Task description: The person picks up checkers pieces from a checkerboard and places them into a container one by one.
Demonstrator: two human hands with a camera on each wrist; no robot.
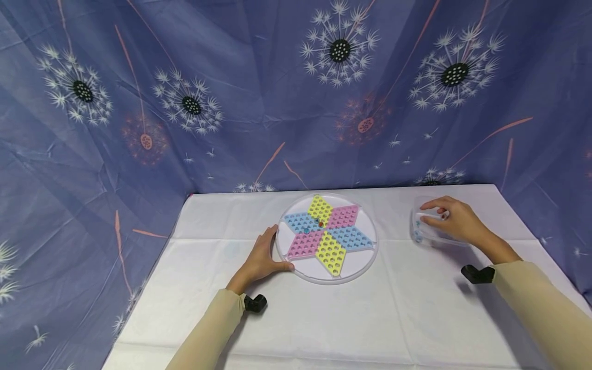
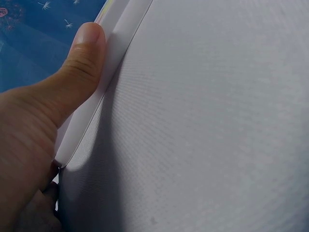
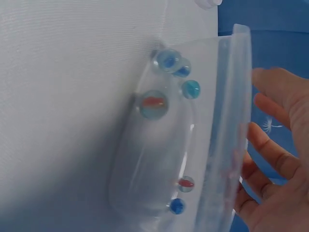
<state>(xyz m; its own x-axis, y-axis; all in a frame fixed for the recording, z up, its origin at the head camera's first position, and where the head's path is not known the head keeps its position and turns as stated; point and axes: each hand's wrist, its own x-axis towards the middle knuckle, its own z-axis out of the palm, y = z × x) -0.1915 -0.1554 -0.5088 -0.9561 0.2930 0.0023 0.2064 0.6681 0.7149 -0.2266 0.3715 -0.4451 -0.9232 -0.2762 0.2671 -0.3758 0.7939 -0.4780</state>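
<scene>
Right sleeve (image 1: pixel 543 311), tablecloth (image 1: pixel 347 324) around board (image 1: pixel 330 252)

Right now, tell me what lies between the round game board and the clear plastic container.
Only a bare stretch of white cloth lies between the round game board and the clear plastic container, as the head view shows.

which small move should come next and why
Probably lower the right grip slightly and pinch one marble: it hangs over the box, where several marbles lie, with none plainly held, while the left grip holds the rim of the board, where only a few marbles sit.
</scene>
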